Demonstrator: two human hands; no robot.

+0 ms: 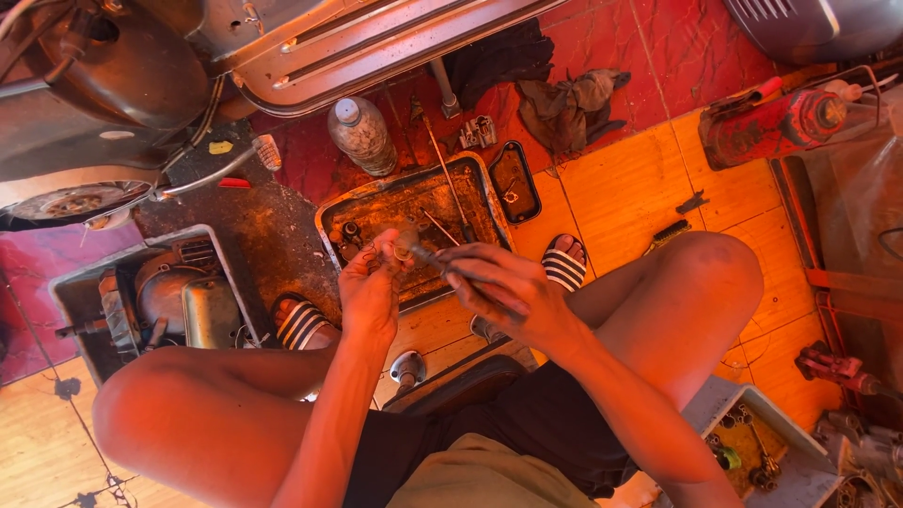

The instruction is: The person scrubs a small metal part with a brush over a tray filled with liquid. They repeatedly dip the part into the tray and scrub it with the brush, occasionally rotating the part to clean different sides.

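Greasy metal sits pinched in my left hand (369, 282): a small round part (404, 246), held between thumb and fingertips just above the near edge of the oily metal tray (331, 218). My right hand (503, 287) is closed around a thin dark tool (442, 265), whose tip touches the part. Both hands meet between my knees, over the tray on the floor. Far of the tray stands a plastic bottle (362, 136), and a smaller black tray (515, 181) lies just right of the big one. My striped sandals (564, 263) flank the tray's near corners. To the left, an engine part (169, 296) rests in a grey tub (71, 292). A dark rag (569, 108) lies far right, on red tiles.
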